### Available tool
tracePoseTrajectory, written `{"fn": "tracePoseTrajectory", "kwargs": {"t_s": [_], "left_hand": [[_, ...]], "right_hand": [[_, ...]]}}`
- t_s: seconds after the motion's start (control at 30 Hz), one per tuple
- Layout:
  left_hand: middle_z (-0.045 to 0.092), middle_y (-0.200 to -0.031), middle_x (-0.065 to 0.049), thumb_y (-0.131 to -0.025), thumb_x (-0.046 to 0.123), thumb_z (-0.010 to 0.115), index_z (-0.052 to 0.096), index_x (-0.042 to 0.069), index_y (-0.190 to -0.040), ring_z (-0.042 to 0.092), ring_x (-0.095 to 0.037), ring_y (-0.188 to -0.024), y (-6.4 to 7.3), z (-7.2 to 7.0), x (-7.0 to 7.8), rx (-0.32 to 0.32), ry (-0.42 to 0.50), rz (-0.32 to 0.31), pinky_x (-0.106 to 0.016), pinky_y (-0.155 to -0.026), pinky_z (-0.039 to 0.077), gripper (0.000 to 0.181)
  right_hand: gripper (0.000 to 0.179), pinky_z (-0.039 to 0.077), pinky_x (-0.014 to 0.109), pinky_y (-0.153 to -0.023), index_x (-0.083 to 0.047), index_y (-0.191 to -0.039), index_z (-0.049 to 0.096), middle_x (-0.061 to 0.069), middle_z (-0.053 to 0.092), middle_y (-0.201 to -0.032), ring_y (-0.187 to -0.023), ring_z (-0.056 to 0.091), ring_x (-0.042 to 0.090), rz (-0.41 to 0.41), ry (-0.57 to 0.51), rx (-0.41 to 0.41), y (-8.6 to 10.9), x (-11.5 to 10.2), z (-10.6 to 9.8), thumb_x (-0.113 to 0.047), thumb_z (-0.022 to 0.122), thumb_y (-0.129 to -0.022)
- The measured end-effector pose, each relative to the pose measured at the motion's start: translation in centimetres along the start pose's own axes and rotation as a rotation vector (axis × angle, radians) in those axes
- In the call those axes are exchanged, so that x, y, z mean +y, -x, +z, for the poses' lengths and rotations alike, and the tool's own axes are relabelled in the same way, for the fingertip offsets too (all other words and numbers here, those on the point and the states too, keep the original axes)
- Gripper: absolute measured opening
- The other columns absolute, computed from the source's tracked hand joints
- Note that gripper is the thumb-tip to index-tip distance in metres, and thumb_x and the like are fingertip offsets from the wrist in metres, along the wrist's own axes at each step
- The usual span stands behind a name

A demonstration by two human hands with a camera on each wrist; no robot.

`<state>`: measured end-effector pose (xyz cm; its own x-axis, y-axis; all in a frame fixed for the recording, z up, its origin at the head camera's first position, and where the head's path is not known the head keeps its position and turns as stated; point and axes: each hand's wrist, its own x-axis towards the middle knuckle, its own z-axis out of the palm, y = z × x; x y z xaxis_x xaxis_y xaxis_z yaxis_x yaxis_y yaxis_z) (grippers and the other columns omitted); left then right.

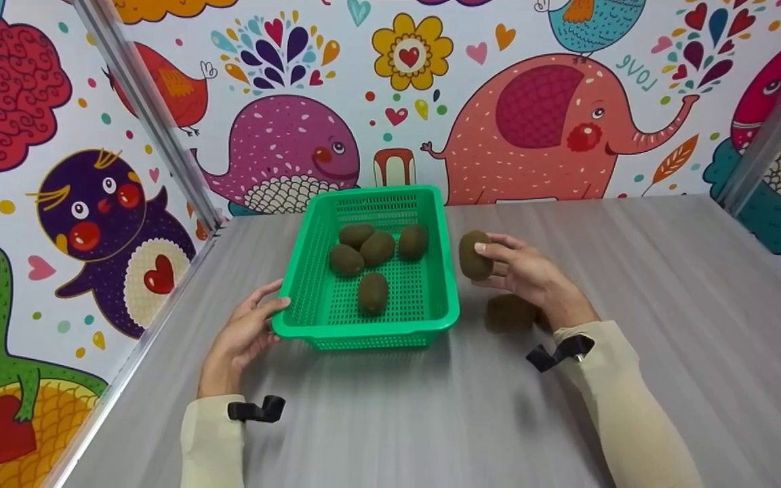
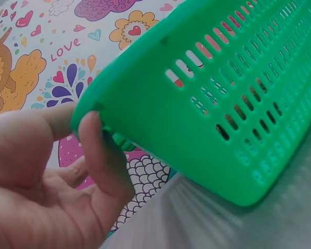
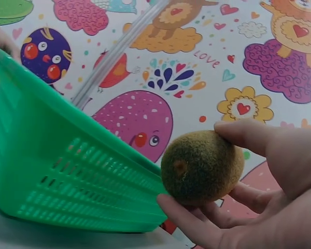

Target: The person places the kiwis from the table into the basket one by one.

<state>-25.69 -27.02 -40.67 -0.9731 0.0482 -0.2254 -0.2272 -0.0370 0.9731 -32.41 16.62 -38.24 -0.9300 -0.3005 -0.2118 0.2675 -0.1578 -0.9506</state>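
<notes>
A green plastic basket (image 1: 367, 330) with slotted walls stands on the table, several brown kiwis (image 1: 373, 294) lying in it. My left hand (image 1: 245, 337) grips its left rim near the front corner, and the left wrist view shows the thumb and fingers (image 2: 101, 155) pinching that rim. Just beyond the right wall, my right hand (image 1: 526, 271) holds a kiwi (image 3: 202, 167) between thumb and fingers, raised off the table at about rim height. Below that hand on the table lies another kiwi (image 1: 509, 313), partly covered by the wrist.
A grey wood-grain table (image 1: 390, 420) spreads around the basket. Behind it rises a wall (image 1: 485, 81) printed with cartoon animals. Another printed panel stands at the left, joined along a metal post (image 1: 153, 115). Black straps (image 1: 258, 409) circle both wrists.
</notes>
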Motion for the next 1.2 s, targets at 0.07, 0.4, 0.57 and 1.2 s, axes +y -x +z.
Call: {"fn": "tracePoseTrajectory", "kwargs": {"t_s": [0.07, 0.4, 0.57, 1.2], "left_hand": [[0.066, -0.088, 0.002, -0.103, 0.016, 0.055, 0.030, 0.013, -0.155, 0.061, -0.006, -0.062, 0.1, 0.0, 0.0, 0.001, 0.003, 0.001, -0.020, -0.055, 0.048, 0.058], [0.067, -0.087, 0.003, -0.102, 0.016, 0.057, 0.030, 0.013, -0.156, 0.061, -0.005, -0.063, 0.2, 0.2, 0.1, -0.005, -0.002, -0.010, -0.020, -0.054, 0.048, 0.060], [0.067, -0.085, 0.003, -0.102, 0.015, 0.057, 0.030, 0.013, -0.156, 0.060, -0.005, -0.061, 0.3, 0.2, 0.1, -0.011, 0.010, -0.011, -0.020, -0.054, 0.047, 0.060], [0.065, -0.095, 0.001, -0.102, 0.016, 0.056, 0.033, 0.017, -0.155, 0.062, -0.006, -0.064, 0.0, 0.1, -0.1, 0.020, 0.008, -0.014, -0.020, -0.055, 0.049, 0.058]], "right_hand": [[0.065, 0.052, 0.046, -0.101, -0.011, -0.145, 0.041, 0.008, 0.057, -0.126, -0.108, 0.068, 0.024, -0.008, 0.014, 0.004, 0.1, 0.0, 0.4, -0.032, 0.072, -0.093], [0.062, 0.055, 0.042, -0.098, -0.010, -0.149, 0.037, 0.008, 0.054, -0.130, -0.113, 0.065, 0.025, -0.058, 0.051, -0.010, 0.8, -0.8, 1.2, -0.029, 0.066, -0.098], [0.063, 0.055, 0.042, -0.097, -0.007, -0.150, 0.035, 0.010, 0.051, -0.134, -0.111, 0.067, 0.025, -0.067, 0.051, -0.031, 0.8, -1.9, 2.1, -0.027, 0.064, -0.099], [0.060, 0.055, 0.044, -0.098, -0.007, -0.149, 0.039, 0.015, 0.049, -0.144, -0.129, 0.056, 0.033, -0.067, 0.171, -0.023, -0.8, -4.0, 7.3, -0.028, 0.064, -0.099]]}}
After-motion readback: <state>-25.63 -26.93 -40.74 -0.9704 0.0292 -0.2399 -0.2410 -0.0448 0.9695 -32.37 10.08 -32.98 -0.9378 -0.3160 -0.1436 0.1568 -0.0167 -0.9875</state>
